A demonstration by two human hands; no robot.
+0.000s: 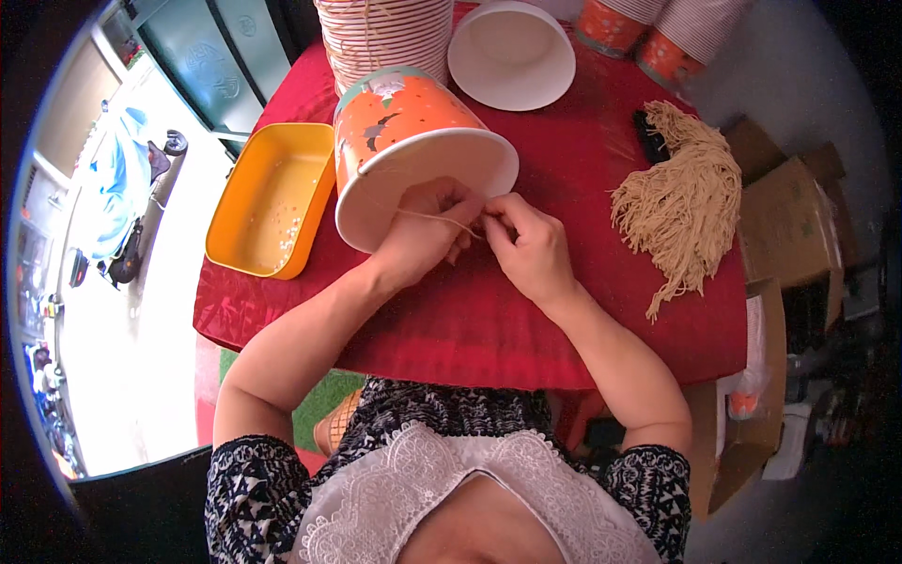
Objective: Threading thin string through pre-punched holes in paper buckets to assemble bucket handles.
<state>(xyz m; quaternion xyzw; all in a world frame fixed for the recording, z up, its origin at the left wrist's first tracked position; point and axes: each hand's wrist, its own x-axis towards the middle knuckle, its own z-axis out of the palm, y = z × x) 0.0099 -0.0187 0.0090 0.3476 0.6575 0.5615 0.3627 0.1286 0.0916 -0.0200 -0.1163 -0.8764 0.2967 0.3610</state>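
An orange paper bucket (413,113) with dark bat-like shapes lies tilted on the table, its white rim and open mouth turned toward me. My left hand (423,230) is at the lower part of that mouth, fingers curled, with a thin beige string (437,218) running across it. Just to its right, my right hand (531,246) is closed in a pinch at the string's end. The fingertips of both hands nearly meet there. What lies inside the left fingers is partly hidden.
A yellow plastic tub (319,216) with small white bits stands left of the bucket. Behind are a tall stack of paper buckets (390,38), a white bowl-like container (512,56) and more stacked buckets (615,23). A bundle of beige strings (691,197) lies right on the red tablecloth (564,329); cardboard boxes (789,221) stand beyond.
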